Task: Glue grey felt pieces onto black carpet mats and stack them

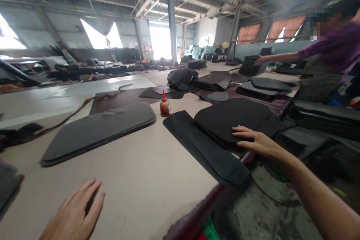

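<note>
My left hand (77,210) is over the near left of the beige tabletop (135,180), fingers stretched and holding nothing. On the right, my right hand (254,141) reaches with spread fingers to the near edge of a stack of black rounded panels (233,118); whether it touches them I cannot tell. Beside that stack lies a long black strip-shaped pile (205,148). A flat stack of dark grey rounded panels (101,129) rests left of centre. Between the piles stands a small bottle of amber liquid (165,108) with a red pointed cap.
Farther back are a black bundle (181,78) and more dark flat pieces (261,85). A co-worker in a purple top (332,48) stretches an arm toward a black stack (250,65) at the right. The table's maroon edge (197,210) runs along the near right.
</note>
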`<state>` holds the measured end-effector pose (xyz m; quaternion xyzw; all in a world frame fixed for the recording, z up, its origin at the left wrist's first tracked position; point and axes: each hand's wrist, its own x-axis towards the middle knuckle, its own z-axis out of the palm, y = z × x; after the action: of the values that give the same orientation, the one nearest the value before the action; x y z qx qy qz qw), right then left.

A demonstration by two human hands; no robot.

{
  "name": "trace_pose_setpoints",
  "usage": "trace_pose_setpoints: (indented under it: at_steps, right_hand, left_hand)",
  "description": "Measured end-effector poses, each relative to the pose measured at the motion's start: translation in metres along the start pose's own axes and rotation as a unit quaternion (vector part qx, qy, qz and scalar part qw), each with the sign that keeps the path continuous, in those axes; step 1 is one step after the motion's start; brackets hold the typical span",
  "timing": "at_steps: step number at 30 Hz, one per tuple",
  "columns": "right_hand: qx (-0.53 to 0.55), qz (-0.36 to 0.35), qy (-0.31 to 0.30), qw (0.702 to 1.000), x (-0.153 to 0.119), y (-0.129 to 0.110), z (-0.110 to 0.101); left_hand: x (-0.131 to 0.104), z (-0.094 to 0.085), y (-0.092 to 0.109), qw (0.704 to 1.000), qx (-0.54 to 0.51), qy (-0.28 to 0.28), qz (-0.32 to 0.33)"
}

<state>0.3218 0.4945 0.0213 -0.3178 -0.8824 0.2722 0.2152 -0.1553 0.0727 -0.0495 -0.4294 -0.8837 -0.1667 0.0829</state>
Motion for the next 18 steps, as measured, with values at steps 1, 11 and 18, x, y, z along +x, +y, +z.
trace_pose_setpoints:
  at_steps: [1, 11, 18]
  right_hand:
    - [-0.003, -0.003, 0.005, 1.000, 0.000, 0.000, 0.001]
    - [-0.049, 0.092, 0.185, 0.977, 0.015, 0.003, 0.013]
    - [-0.090, -0.002, 0.330, 0.940, 0.023, -0.078, 0.017]
  left_hand:
    - [0.000, 0.000, 0.001, 1.000, 0.000, 0.002, -0.001]
    - [-0.004, -0.013, 0.019, 1.000, 0.003, 0.007, -0.010]
    - [-0.005, -0.018, 0.026, 1.000, -0.024, 0.011, -0.011]
